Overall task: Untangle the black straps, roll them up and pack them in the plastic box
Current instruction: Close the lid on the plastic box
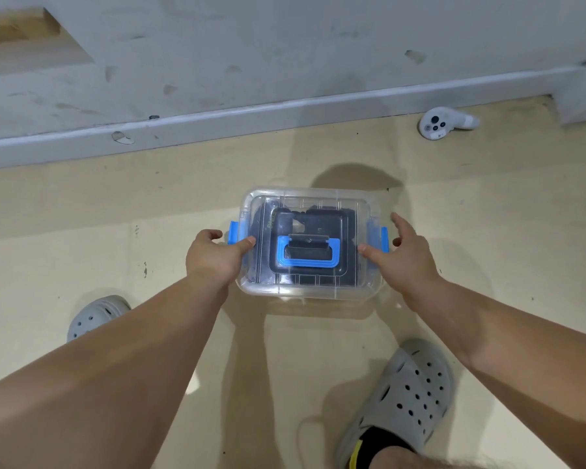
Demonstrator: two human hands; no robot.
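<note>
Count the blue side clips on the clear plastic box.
2. One clip is on the left end of the plastic box, by the left hand; the other clip is on its right end, by the right hand. None appears hidden.

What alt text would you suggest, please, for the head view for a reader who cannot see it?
A lidded clear plastic box holding black straps sits on the floor. The left hand grips its left edge; the right hand, spread open, touches the right edge with its thumb. A white controller lies nearby.

No text is legible; greenish lettering (pixel 271 221) inside the plastic box (pixel 305 293) is blurred.
</note>
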